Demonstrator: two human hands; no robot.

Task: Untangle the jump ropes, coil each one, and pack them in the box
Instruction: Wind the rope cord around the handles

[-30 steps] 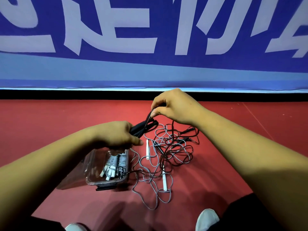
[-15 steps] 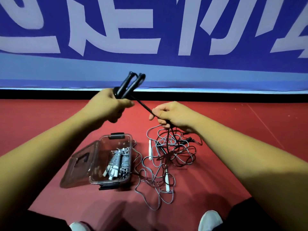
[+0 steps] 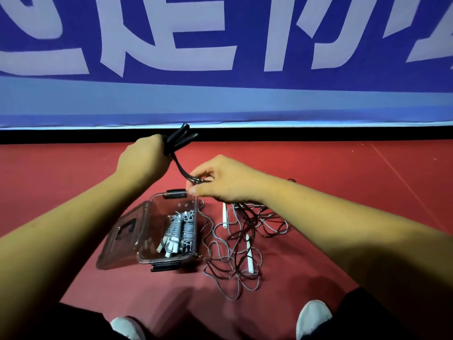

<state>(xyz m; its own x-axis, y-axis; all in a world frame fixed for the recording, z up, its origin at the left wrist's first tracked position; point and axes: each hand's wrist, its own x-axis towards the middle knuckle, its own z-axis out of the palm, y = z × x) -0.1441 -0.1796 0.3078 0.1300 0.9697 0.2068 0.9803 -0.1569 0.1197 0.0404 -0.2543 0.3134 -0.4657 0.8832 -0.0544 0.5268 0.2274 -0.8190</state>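
My left hand [image 3: 143, 159] grips the two black handles [image 3: 181, 138] of a dark jump rope, held up above the floor. Its doubled cord [image 3: 182, 171] runs down to my right hand [image 3: 221, 181], which pinches it above the box. A clear plastic box [image 3: 171, 260] lies open on the red floor, with coiled grey ropes [image 3: 178, 231] with white handles inside. Right of the box sprawls a tangle of grey and dark cord [image 3: 241, 241] with two white handles [image 3: 249, 253] in it.
The box's clear lid [image 3: 121, 235] lies hinged open to the left. A blue banner with pale lettering [image 3: 220, 57] stands along the floor's far edge. My two white shoes [image 3: 312, 317] show at the bottom of the view.
My left hand has dropped a little with the black handles. My right hand has slid left along the cord, now over the box's far corner, and the cord between the hands is shorter.
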